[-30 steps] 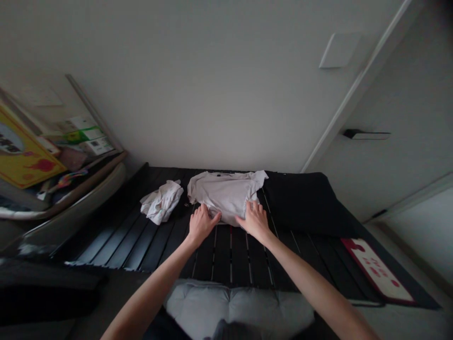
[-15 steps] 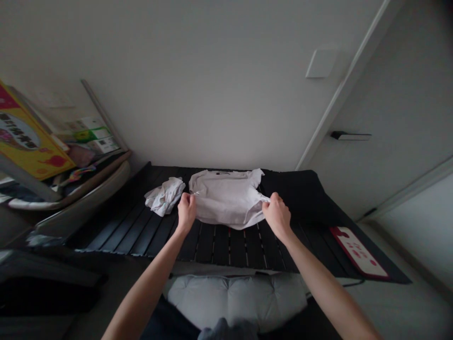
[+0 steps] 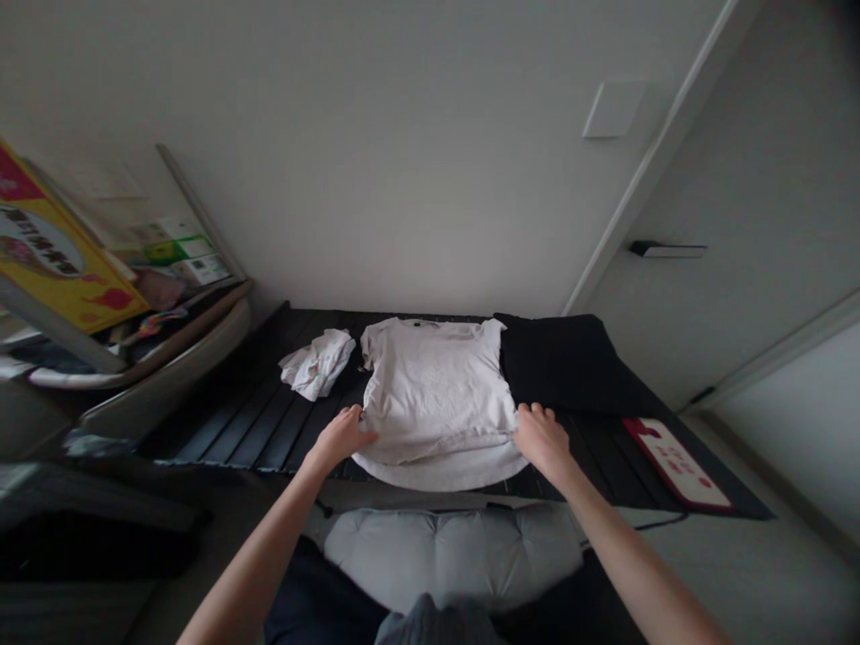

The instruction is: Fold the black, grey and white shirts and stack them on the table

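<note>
A white short-sleeved T-shirt [image 3: 436, 385] lies spread on a black slatted table [image 3: 248, 430], neckline toward the wall. Its lower hem curves over the table's near edge, with a fold across the lower part. My left hand [image 3: 342, 436] grips the shirt's left side low down, thumb on top of the cloth. On the opposite side my right hand [image 3: 543, 439] is closed on the shirt's right edge; its fingertips are partly hidden. To the left of the shirt sits a crumpled white patterned cloth [image 3: 318, 363].
Dark folded fabric [image 3: 557, 363] covers the table's right part, with a red-and-white board [image 3: 680, 461] near it. A grey tufted cushion [image 3: 450, 551] is below the table edge. At left, a cart [image 3: 161, 385] holds a yellow box [image 3: 67, 251]. A door handle [image 3: 668, 251] is at right.
Both hands have moved toward me and slightly apart, drawing the shirt out. It was bunched and partly lifted; now it lies flatter and longer, reaching the near edge.
</note>
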A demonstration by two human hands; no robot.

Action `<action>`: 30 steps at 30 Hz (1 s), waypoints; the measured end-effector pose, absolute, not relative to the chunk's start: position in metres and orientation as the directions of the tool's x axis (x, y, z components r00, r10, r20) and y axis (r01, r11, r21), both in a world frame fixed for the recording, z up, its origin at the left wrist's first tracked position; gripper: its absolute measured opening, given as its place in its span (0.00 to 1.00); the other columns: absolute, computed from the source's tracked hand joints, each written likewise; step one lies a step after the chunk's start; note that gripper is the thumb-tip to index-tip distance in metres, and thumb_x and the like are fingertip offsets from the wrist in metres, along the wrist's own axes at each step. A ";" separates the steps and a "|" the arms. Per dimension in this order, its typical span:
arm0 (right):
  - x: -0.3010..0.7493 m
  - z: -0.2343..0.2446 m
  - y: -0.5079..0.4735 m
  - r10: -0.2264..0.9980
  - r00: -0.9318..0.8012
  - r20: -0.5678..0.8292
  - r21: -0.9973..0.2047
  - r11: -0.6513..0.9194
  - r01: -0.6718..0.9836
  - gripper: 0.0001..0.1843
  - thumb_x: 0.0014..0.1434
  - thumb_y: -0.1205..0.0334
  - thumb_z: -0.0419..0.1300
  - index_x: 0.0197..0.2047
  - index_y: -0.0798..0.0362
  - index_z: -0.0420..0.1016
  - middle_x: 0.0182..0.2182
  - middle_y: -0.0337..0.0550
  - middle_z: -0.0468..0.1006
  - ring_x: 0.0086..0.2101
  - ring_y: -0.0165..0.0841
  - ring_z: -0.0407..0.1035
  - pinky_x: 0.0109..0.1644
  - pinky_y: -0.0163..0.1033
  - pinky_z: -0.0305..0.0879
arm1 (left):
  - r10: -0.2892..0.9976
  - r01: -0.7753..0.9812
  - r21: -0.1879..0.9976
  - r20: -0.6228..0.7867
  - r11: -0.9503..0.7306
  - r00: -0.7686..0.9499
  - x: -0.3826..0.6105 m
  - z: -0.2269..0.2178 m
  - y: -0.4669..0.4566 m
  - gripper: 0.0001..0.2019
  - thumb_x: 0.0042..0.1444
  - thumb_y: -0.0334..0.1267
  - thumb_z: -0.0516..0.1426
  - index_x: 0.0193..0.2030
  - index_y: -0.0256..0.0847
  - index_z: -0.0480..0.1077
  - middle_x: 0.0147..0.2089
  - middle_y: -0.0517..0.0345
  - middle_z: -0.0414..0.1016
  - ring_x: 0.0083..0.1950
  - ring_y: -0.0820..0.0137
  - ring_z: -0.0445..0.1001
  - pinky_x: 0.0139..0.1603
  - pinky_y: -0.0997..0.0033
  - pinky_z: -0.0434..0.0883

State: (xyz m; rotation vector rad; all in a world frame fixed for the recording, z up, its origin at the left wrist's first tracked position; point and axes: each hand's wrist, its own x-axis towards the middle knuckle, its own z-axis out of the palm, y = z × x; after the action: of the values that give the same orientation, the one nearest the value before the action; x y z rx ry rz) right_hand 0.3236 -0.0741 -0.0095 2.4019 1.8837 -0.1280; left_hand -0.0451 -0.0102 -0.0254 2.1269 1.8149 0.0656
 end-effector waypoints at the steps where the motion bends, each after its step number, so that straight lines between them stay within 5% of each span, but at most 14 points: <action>1: 0.321 -0.010 -0.072 0.972 0.226 -0.071 0.025 -0.224 0.974 0.15 0.60 0.68 0.50 0.48 0.59 0.71 0.48 0.60 0.71 0.49 0.46 0.66 0.43 0.42 0.65 | 0.971 0.947 0.293 -0.152 -0.134 0.185 -0.044 -0.026 -0.006 0.19 0.53 0.49 0.58 0.46 0.36 0.69 0.46 0.43 0.74 0.51 0.57 0.73 0.49 0.67 0.66; 7: 0.301 -0.018 -0.052 0.996 0.071 0.063 -0.081 -0.065 0.995 0.15 0.60 0.67 0.52 0.48 0.57 0.72 0.50 0.57 0.70 0.57 0.45 0.57 0.54 0.43 0.61 | 0.985 0.912 0.379 0.126 -0.156 0.116 -0.035 -0.030 0.040 0.16 0.63 0.42 0.49 0.51 0.35 0.68 0.51 0.44 0.72 0.55 0.61 0.71 0.56 0.66 0.64; 14: 0.280 -0.033 -0.032 0.994 -0.051 0.100 -0.188 0.070 0.980 0.17 0.59 0.67 0.52 0.50 0.57 0.73 0.58 0.55 0.67 0.63 0.45 0.49 0.64 0.47 0.51 | 0.993 0.929 0.353 0.067 -0.111 0.094 -0.032 -0.048 0.092 0.13 0.61 0.28 0.47 0.47 0.36 0.70 0.50 0.44 0.74 0.52 0.64 0.73 0.53 0.69 0.66; 23: 0.286 -0.049 -0.014 0.997 -0.062 0.047 -0.155 0.068 0.986 0.17 0.60 0.64 0.53 0.51 0.58 0.72 0.57 0.56 0.68 0.63 0.46 0.50 0.64 0.46 0.48 | 0.976 0.934 0.312 0.068 0.175 -0.206 -0.049 -0.046 0.107 0.18 0.63 0.39 0.46 0.49 0.30 0.69 0.52 0.32 0.72 0.55 0.47 0.71 0.55 0.48 0.63; 30: 0.290 -0.053 -0.005 0.998 -0.059 0.007 -0.175 0.060 0.983 0.14 0.62 0.63 0.52 0.48 0.57 0.72 0.50 0.54 0.72 0.52 0.41 0.65 0.58 0.42 0.57 | 0.953 0.861 0.441 0.043 0.253 -0.301 -0.035 -0.041 0.141 0.26 0.64 0.52 0.43 0.52 0.32 0.68 0.46 0.34 0.76 0.50 0.51 0.75 0.46 0.59 0.69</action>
State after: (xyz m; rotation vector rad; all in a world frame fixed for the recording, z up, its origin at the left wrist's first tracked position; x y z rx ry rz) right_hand 0.2905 -0.0051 -0.0530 2.2357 2.3738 -0.2007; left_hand -0.0349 0.1410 -0.0410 1.6961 2.2913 0.5710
